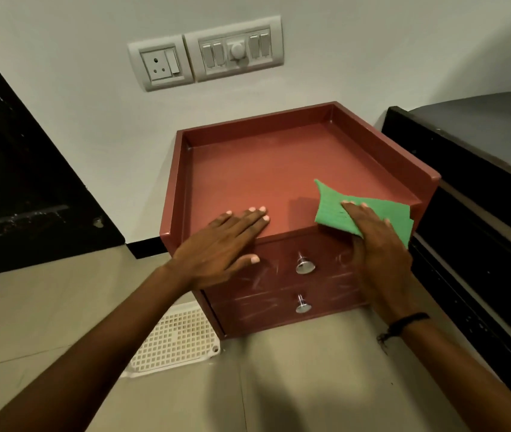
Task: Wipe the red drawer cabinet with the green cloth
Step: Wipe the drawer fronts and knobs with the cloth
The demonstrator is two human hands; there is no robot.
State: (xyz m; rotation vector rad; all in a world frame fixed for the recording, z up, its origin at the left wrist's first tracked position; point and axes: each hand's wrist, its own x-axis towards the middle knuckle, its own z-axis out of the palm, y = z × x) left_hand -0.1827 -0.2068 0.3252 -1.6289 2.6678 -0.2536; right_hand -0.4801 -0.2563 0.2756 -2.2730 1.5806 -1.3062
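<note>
The red drawer cabinet [266,169] stands on the floor against the white wall, with a raised rim on three sides and two scratched drawers with metal knobs. My left hand [219,247] lies flat on the front left of its top, fingers spread, thumb over the front edge. The green cloth [332,207] lies folded on the front right corner of the top. My right hand [378,254] presses down on the cloth, fingers on top and thumb hanging over the drawer front.
A dark bed frame or cabinet [478,194] stands close on the right. A white perforated plastic tray [176,338] lies on the tiled floor beside the cabinet's lower left. A dark door [14,182] is at left, and switch plates [207,54] are on the wall above.
</note>
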